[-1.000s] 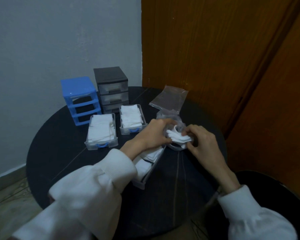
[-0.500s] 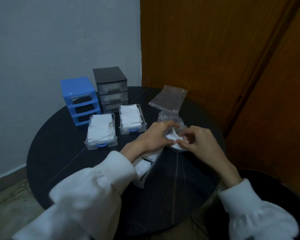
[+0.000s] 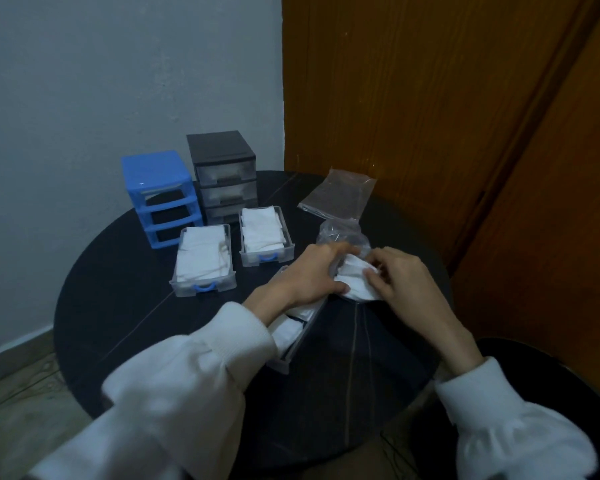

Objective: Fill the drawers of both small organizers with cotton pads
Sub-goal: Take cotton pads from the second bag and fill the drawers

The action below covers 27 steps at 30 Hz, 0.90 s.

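Blue organizer (image 3: 160, 195) stands with all 3 slots empty; 2 of its drawers (image 3: 203, 263) on round table (image 3: 118, 306), both packed with cotton pads (image 3: 357, 282). Black organizer (image 3: 222, 174) has its drawers in. Third drawer (image 3: 298, 337) under left wrist, partly filled. Left hand (image 3: 309, 275) and right hand (image 3: 399, 278) both pinch pad bundle coming out of plastic bag (image 3: 342, 232). Judging roughly halfway: finish drawer, slide all 3 back.

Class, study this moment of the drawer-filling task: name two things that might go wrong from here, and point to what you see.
1. Both the left hand and right hand pull white cotton pads from a crumpled clear plastic bag; loose pads may spill onto the round black table.
2. The left forearm lies over the clear drawer beneath it and could knock it.
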Tool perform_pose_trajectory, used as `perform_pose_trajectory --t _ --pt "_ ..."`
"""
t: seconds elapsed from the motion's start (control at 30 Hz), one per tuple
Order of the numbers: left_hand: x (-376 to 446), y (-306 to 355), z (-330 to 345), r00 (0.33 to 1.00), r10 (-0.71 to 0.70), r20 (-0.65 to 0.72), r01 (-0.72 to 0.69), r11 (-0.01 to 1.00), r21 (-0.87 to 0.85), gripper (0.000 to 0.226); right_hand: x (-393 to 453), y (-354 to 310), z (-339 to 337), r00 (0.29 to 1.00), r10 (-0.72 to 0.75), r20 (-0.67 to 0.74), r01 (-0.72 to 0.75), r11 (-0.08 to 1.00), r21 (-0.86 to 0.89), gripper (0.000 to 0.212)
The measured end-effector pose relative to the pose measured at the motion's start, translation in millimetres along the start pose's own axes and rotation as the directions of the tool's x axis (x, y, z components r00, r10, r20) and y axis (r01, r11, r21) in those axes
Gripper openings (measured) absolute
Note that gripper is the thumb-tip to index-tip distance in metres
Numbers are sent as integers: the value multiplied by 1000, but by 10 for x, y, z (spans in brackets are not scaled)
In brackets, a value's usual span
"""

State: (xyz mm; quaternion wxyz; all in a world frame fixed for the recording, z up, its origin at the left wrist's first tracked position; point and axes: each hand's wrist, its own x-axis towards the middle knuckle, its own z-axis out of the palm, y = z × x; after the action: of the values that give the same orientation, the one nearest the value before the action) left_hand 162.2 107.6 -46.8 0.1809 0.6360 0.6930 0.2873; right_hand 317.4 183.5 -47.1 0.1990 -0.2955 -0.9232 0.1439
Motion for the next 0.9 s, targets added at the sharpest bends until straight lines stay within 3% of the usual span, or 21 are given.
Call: perform_pose_trajectory --t 0.27,0.43,0.6,0.7,0.8,0.9 --pt "5 16 -2 1000 2 -14 -2 1000 -3 54 -36 110 -43 997 -15 -79 31 978 205 7" --pt "-4 25 -8 999 -1 -35 0 1000 -10 61 -78 105 -121 976 61 -207 41 890 455 10" --pt "-48 33 -43 994 39 -99 -48 995 -84 56 -56 36 -177 947 164 -276 29 813 581 10" --pt "-130 -11 -97 992 22 -122 -43 984 -170 50 -53 -72 -178 950 210 -232 11 719 695 13" --pt "-330 -54 -190 980 -17 -197 -34 966 -256 30 -68 -212 -122 964 198 -179 -12 702 712 14" --pt "-595 -136 -284 953 -95 -286 -6 942 -336 30 -87 -384 -37 980 174 -100 -41 664 746 12"
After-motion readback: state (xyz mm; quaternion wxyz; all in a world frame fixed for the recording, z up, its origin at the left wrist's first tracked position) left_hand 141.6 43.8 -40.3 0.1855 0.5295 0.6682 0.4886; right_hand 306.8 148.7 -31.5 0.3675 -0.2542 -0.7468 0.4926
